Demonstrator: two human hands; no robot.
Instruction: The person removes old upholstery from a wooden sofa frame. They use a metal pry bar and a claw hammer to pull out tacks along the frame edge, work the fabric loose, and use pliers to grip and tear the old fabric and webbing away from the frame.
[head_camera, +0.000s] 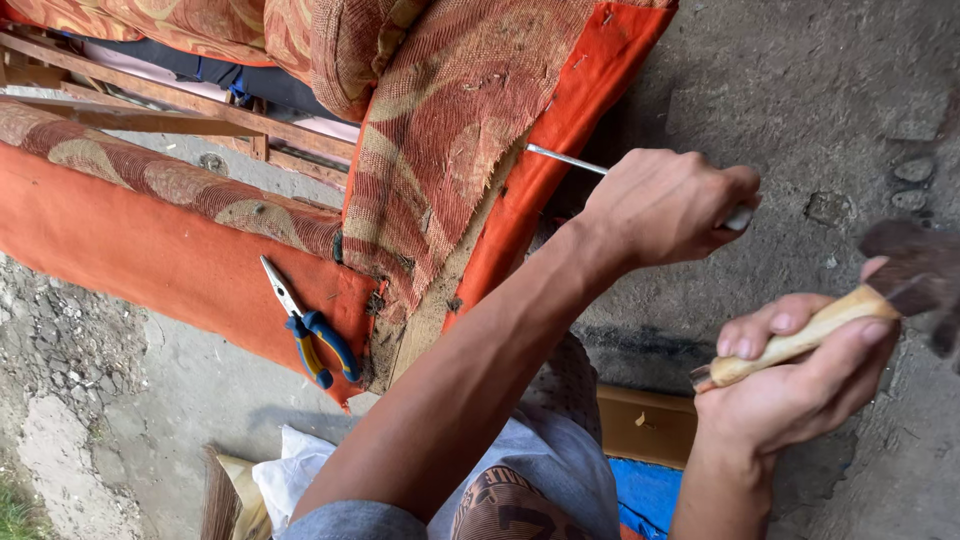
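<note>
Right hand (800, 385), nearest the lens, is wrapped around a pale wooden hammer handle (800, 340); the dark hammer head (915, 275) is blurred at the frame's right edge, so it looks top-heavy, and the grip sits low on the handle near its butt end. Left hand (665, 205) is clenched on a thin silver metal rod tool (565, 160), stiff and narrow, with its tip pointing at the orange edge of the upholstered frame; whether the tip touches the cloth cannot be told. Smooth steel likely slips, so the full fist hold suits it.

Orange and red patterned fabric (450, 130) hangs frayed and soft over the wooden sofa frame (140, 95), loose at its lower edge. Blue-handled pliers (310, 330) lie on the orange fabric panel (130, 250), near its lower corner, well apart from both hands.

Ground is rough grey concrete (820, 90), cracked and gritty. 1 tan cardboard piece (645, 425) and a blue sheet (645, 495) lie by the person's lap; a white cloth (290, 470) sits at the bottom edge.
</note>
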